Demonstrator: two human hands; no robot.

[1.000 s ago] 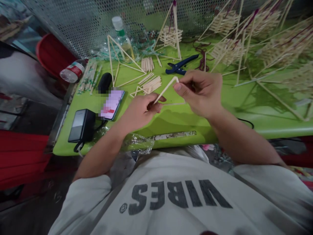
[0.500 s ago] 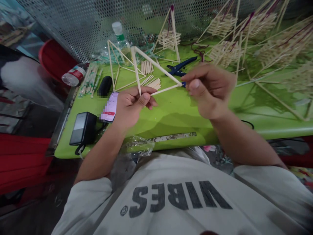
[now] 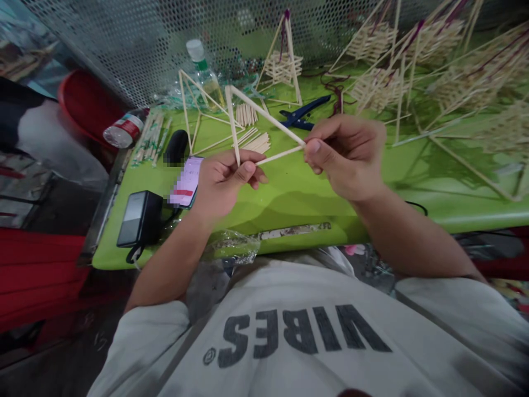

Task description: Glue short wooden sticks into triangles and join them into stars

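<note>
A triangle of thin wooden sticks (image 3: 268, 117) is held up over the green table (image 3: 285, 193). My left hand (image 3: 225, 179) pinches its lower left corner between thumb and fingers. At the right corner, my right hand (image 3: 347, 157) has closed thumb and forefinger on the meeting stick ends. The top corner points away from me. Behind the triangle lie a bundle of short sticks (image 3: 247, 114) and a fan of loose sticks (image 3: 258, 141). Blue-handled cutters (image 3: 303, 114) rest just beyond my right hand.
A phone (image 3: 187, 182), a black power bank (image 3: 140, 219) and a dark cylinder (image 3: 176, 146) lie on the left. A bottle (image 3: 206, 77) stands at the back near a stick frame (image 3: 184, 110). Several stick pyramids with purple thread (image 3: 372, 91) fill the right side.
My right hand has moved slightly left and its fingers have come onto the triangle's right corner. My left hand keeps its pinch almost in place.
</note>
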